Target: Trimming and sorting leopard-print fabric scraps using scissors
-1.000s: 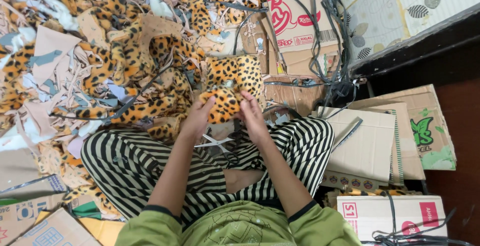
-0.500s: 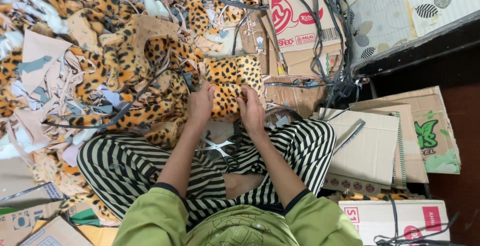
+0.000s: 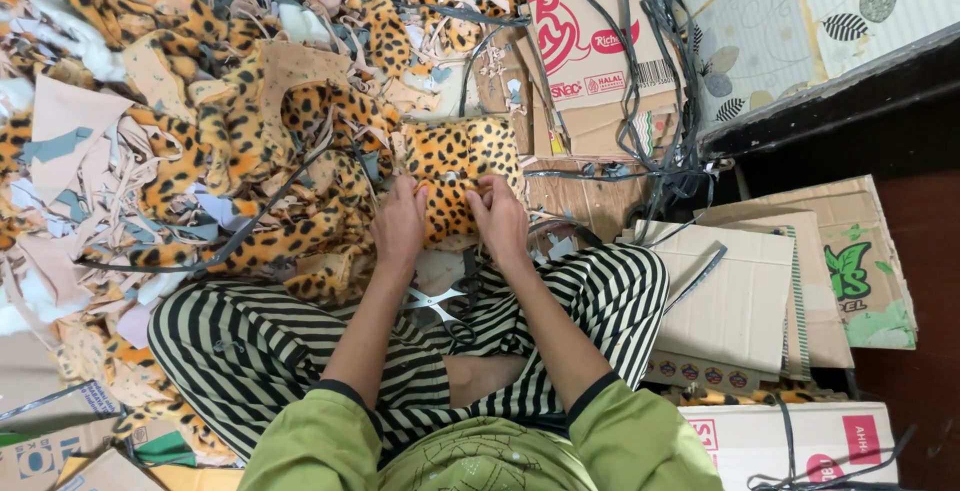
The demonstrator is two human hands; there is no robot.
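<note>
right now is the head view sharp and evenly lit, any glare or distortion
Head view: mostly sharp, soft even light, no glare; both hands, left hand and right hand, and the leopard fabric piece are clear; the right side by the dark ledge is dim; wide-angle bending shows at the edges.

The leopard piece (image 3: 455,176) is a small sewn shape of orange plush with black spots. It is held upright between both hands, its lower end pinched between the left hand (image 3: 398,226) and the right hand (image 3: 500,216). Its wider upper part spreads out above the fingertips and leans a little toward the right hand. The plush face is turned up toward the camera.
</note>
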